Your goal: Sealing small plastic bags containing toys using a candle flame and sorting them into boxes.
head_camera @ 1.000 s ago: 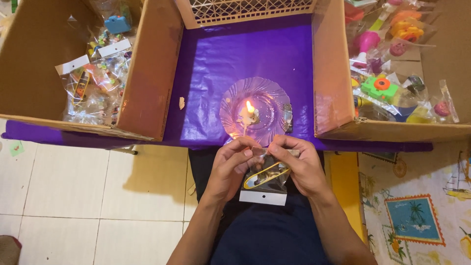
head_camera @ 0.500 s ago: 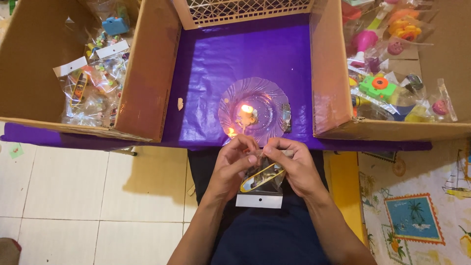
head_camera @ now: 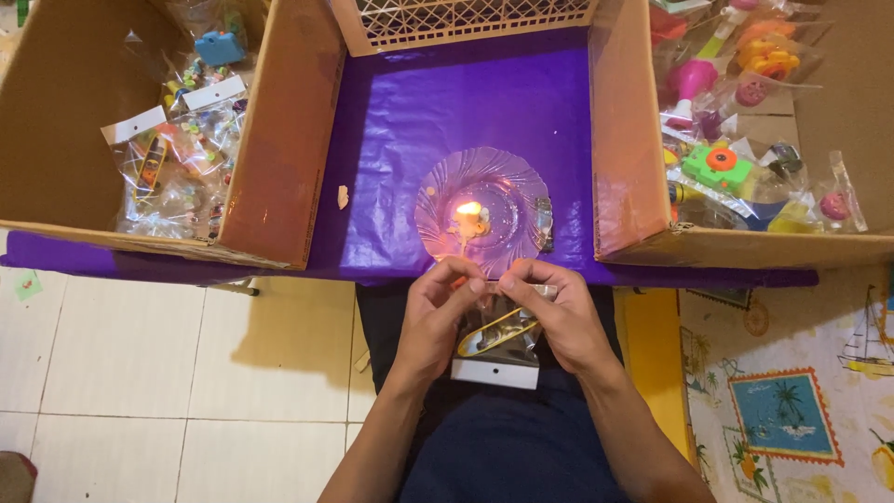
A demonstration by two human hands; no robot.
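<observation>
Fingertips hide the top edge of your small clear packet [head_camera: 498,340], so its seal is hard to make out. Your left hand [head_camera: 438,312] and right hand [head_camera: 559,317] pinch it together just below the glass plate [head_camera: 438,200] with the lit candle [head_camera: 468,219]. Inside sits something yellow; a white card closes its bottom.

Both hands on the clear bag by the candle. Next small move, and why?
Probably ease the bag's open top edge a little nearer the candle flame. The left hand and right hand pinch the top of the clear plastic bag just short of the glass plate; the edge looks not yet at the flame.
</observation>
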